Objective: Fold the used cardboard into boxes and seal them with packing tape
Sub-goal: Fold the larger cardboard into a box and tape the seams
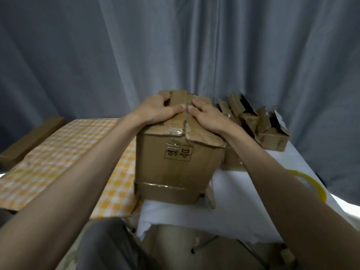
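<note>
Left hand (157, 110) and right hand (206, 115) press box (175, 162) flaps flat, thumbs nearly meeting. Fingers seemingly extended, gripping nothing. Tape roll (313, 184) lies right.

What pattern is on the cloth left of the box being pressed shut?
An orange-and-white check on the cloth, clearest in the head view, beside the cardboard box.

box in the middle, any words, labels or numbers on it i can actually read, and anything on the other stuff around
Framed print on the front of the cardboard box: two large characters, upside down to the camera, too blurred to read for sure.
Torn label scrap just above that frame: only stripes show, unreadable.
Small dark print on the top flaps by the left hand: too small to read.
Small boxes behind the right hand: no readable text.
Yellow tape roll: none visible.
</note>
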The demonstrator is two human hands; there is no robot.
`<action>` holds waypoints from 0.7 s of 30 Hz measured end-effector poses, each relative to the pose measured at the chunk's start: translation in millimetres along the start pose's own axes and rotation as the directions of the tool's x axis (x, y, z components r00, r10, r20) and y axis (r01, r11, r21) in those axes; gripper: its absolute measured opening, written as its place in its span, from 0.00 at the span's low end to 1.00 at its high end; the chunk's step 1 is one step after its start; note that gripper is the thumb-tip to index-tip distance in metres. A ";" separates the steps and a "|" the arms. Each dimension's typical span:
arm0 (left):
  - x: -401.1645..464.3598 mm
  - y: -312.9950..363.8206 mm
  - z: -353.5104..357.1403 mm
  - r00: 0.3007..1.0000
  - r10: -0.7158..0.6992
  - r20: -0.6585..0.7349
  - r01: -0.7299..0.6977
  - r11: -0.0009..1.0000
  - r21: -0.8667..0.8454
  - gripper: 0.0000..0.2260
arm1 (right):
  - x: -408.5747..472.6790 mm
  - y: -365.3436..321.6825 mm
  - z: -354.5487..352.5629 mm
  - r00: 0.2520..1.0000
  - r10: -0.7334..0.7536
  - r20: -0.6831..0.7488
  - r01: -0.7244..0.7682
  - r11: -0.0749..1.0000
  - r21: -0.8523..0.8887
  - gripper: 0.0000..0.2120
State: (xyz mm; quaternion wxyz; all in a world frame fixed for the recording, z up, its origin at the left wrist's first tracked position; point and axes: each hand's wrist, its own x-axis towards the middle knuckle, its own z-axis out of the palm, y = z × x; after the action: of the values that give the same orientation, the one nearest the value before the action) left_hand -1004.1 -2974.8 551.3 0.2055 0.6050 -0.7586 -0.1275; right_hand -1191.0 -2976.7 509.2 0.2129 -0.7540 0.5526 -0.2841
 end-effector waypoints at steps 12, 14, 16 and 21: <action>-21.3 -36.4 73.2 0.999 -0.032 0.026 0.033 0.999 -0.020 0.35 | -1.9 42.9 41.6 0.999 0.022 0.041 -0.022 1.000 0.003 0.25; -26.0 -38.5 95.8 0.998 -0.045 0.042 0.047 0.999 -0.028 0.34 | -3.5 54.1 44.0 0.996 0.004 0.093 0.005 0.995 -0.095 0.25; -27.7 -41.6 111.0 0.997 -0.068 0.025 0.069 0.997 -0.045 0.35 | -3.9 63.7 51.8 0.991 -0.015 0.129 0.038 0.984 -0.175 0.25; -24.6 -42.9 122.7 0.996 -0.081 0.028 0.077 0.990 0.116 0.34 | 5.7 74.2 59.3 0.991 -0.038 0.131 0.072 0.960 -0.270 0.26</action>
State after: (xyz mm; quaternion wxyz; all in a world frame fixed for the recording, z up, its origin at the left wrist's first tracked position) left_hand -1019.6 -2967.8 420.1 0.1524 0.6432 -0.7435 -0.1016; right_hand -1203.2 -3003.9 418.8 0.1326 -0.8075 0.5511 -0.1632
